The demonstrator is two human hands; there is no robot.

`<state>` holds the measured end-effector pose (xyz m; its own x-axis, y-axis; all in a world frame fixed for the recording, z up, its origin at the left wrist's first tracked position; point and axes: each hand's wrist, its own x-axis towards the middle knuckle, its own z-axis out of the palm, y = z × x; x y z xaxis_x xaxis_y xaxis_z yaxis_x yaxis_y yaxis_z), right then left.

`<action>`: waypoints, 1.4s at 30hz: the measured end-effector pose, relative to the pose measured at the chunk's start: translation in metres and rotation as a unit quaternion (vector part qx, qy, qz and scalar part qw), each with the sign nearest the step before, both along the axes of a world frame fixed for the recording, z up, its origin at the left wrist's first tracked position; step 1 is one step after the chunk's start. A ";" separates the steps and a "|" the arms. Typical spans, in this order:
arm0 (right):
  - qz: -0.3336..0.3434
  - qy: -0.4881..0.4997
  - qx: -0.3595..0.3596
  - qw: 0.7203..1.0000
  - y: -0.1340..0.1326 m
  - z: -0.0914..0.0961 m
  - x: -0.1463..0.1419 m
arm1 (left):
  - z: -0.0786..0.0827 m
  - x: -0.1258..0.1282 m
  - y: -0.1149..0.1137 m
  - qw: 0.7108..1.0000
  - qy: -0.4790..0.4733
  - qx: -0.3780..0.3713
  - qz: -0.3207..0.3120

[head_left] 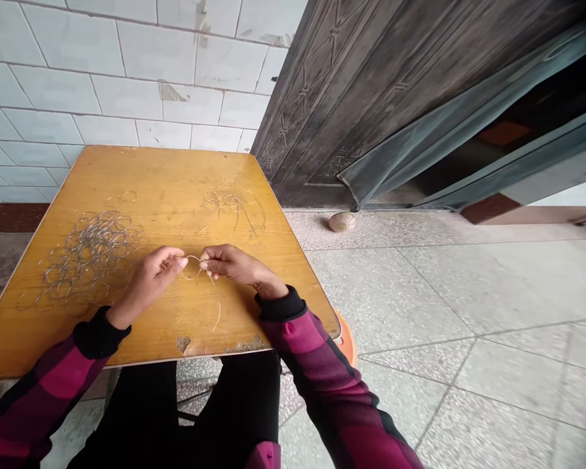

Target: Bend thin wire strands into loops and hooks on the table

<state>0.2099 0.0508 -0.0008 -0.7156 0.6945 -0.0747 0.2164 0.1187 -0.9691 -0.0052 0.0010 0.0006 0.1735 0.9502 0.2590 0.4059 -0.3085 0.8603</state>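
Observation:
Between my two hands, low above the wooden table [166,176], is a thin wire ring [191,258]. My left hand [157,270] pinches its left side between thumb and fingertips. On the opposite side my right hand [229,264] closes thumb and finger on the wire, and a loose tail hangs below those fingers. A short piece of wire [217,317] lies on the tabletop near the front edge. Left of my left hand spreads a tangled pile of wire rings [97,244].
Several wire loops with long tails [234,205] lie toward the table's far right. An orange stool [346,342] shows under the right edge. A white tiled wall [141,58] stands behind, with a dark carved door [317,111] and a round object [342,222] on the floor.

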 end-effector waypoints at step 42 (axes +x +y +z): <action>-0.155 0.035 -0.095 0.983 -0.028 -0.002 -0.035 | -0.017 0.008 0.013 0.976 -0.186 -0.108 0.041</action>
<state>0.1754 0.0228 -0.0026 -0.4803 0.8579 -0.1823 0.1460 -0.1267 -0.9811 0.0028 0.0144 -0.0169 0.0265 0.9963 0.0814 0.0697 -0.0831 0.9941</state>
